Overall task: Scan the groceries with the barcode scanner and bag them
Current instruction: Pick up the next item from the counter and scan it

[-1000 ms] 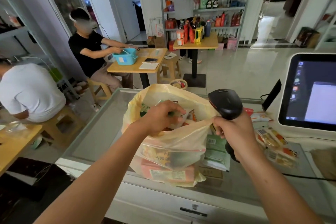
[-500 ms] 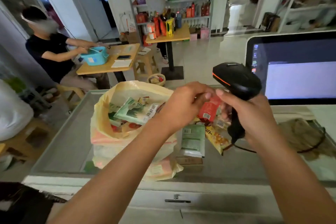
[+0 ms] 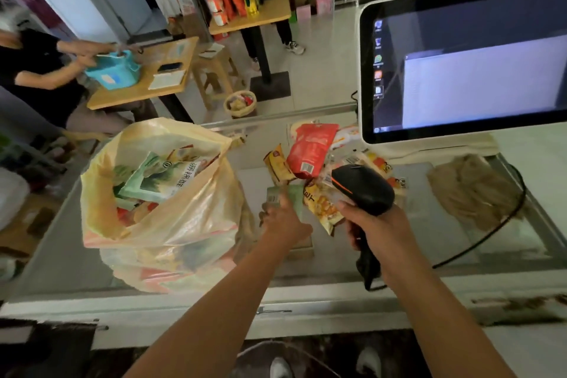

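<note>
Floor: two pale shoes (image 3: 280, 367) show at the bottom edge, in front of the worktop (image 3: 414, 242).
Worktop: a pale counter with a glassy top and a metal drawer handle (image 3: 271, 311) on its near face.
Right grip (image 3: 379, 225): curled round the handle of the black barcode scanner (image 3: 365, 187), which is held upright above the worktop. The scanner's head, marked with an orange stripe, hangs over the loose packets.
Cable (image 3: 491, 236): black, running from the foot of the scanner out to the right, along the edge of the cloth.
Left grip (image 3: 283, 222): reaching forward, fingers stretched onto a green packet (image 3: 296, 198) lying flat just right of the bag. Blur hides whether it pinches the packet or only touches it.
Bag (image 3: 190, 224): yellow see-through plastic, standing open on the left of the worktop and stuffed with groceries. A green-and-white packet (image 3: 159, 178) lies on top inside it.
Loose packets: a yellow snack packet (image 3: 322, 209) sits between the two grips. Beyond it lie a small yellow packet (image 3: 277, 166) and a red packet (image 3: 313, 147), overlapping in a heap near the foot of the screen.
Cloth (image 3: 472, 190): brown and crumpled, on the worktop right of the scanner.
Screen (image 3: 475, 70): a white-framed monitor at the far right of the worktop, lit, with a pale window open.
Room beyond: a small woven basket (image 3: 241, 103) stands on the tiled floor. At a wooden table (image 3: 144, 92) a person in black handles a teal basket (image 3: 113, 70). Farther back, another table (image 3: 260, 14) is crowded with bottles and packs.
</note>
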Demonstrator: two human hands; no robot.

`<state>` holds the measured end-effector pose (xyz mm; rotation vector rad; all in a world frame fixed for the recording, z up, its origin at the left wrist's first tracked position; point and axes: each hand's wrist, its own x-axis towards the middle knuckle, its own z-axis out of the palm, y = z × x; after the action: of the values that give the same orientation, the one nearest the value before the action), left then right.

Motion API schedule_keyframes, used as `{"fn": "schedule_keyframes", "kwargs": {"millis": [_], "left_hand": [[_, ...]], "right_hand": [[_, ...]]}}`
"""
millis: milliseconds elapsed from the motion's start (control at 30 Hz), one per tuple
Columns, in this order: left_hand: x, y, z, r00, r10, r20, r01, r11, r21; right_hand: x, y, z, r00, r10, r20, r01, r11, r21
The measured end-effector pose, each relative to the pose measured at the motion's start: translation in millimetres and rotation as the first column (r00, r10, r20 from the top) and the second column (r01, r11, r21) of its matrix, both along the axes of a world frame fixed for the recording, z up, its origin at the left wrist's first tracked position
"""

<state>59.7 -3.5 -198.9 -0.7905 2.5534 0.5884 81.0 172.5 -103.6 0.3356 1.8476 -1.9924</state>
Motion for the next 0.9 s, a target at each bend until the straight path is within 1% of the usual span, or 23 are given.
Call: {"fn": "schedule_keyframes", "kwargs": {"millis": [100, 167, 200, 267, 333, 367, 433, 500, 567, 600, 667, 767, 800, 833, 900], "left_hand": [[-3.0, 7.0, -5.2, 0.996, 0.071, 0.049, -0.067, 0.995, -0.067], [-6.6, 10.3, -4.0, 0.993, 0.119, 0.021, -0.116, 0.987, -0.113], [-8.1, 11.3, -2.9, 0.988, 0.155, -0.013, -0.155, 0.983, -0.097], [-8.2, 14.0, 0.9, 0.972, 0.219, -0.085, -0.219, 0.976, 0.003], [-2.1, 17.6, 9.4, 0.958, 0.227, -0.174, -0.215, 0.973, 0.089], [3.6, 18.9, 16.1, 0.947, 0.209, -0.242, -0.184, 0.975, 0.121], [17.5, 20.0, 33.6, 0.909, 0.092, -0.407, -0.034, 0.989, 0.147], [29.3, 19.2, 56.8, 0.84, -0.149, -0.522, 0.229, 0.969, 0.09], [35.6, 18.4, 77.8, 0.718, -0.439, -0.54, 0.493, 0.869, -0.051], [35.4, 18.8, 85.4, 0.66, -0.535, -0.527, 0.57, 0.814, -0.111], [31.5, 21.4, 95.5, 0.588, -0.628, -0.509, 0.644, 0.744, -0.175], [25.4, 23.0, 97.5, 0.538, -0.701, -0.467, 0.672, 0.692, -0.264], [23.3, 23.7, 97.2, 0.521, -0.72, -0.458, 0.678, 0.675, -0.29], [21.5, 23.9, 95.4, 0.513, -0.726, -0.457, 0.677, 0.67, -0.305], [22.0, 28.4, 93.6, 0.47, -0.712, -0.522, 0.678, 0.67, -0.302]], "right_hand": [[-8.6, 7.3, -6.6, 0.999, 0.036, 0.0, -0.036, 0.999, 0.002], [-13.2, 12.1, -10.8, 0.998, 0.061, -0.002, -0.061, 0.998, 0.006], [-14.8, 14.6, -12.4, 0.997, 0.073, -0.006, -0.073, 0.997, 0.007], [-19.0, 18.9, -13.6, 0.995, 0.099, -0.016, -0.099, 0.995, 0.01], [-24.5, 22.0, -13.0, 0.993, 0.114, -0.027, -0.113, 0.993, 0.016], [-27.5, 22.6, -12.5, 0.993, 0.109, -0.043, -0.108, 0.994, 0.02], [-32.6, 21.5, -7.2, 0.992, 0.083, -0.095, -0.082, 0.996, 0.023], [-36.5, 19.1, 2.4, 0.985, 0.06, -0.162, -0.058, 0.998, 0.018], [-38.4, 18.6, 14.0, 0.975, 0.044, -0.219, -0.044, 0.999, 0.007], [-38.7, 19.3, 19.5, 0.971, 0.041, -0.236, -0.041, 0.999, 0.006], [-38.1, 22.0, 27.1, 0.966, 0.043, -0.254, -0.039, 0.999, 0.023], [-36.6, 28.7, 30.8, 0.975, -0.006, -0.22, 0.011, 1.0, 0.023], [-36.7, 31.3, 31.0, 0.978, 0.001, -0.209, 0.01, 0.999, 0.052], [-36.8, 33.1, 30.5, 0.979, 0.023, -0.203, -0.004, 0.996, 0.089], [-35.5, 36.3, 30.3, 0.978, 0.028, -0.207, -0.004, 0.993, 0.114]]}}
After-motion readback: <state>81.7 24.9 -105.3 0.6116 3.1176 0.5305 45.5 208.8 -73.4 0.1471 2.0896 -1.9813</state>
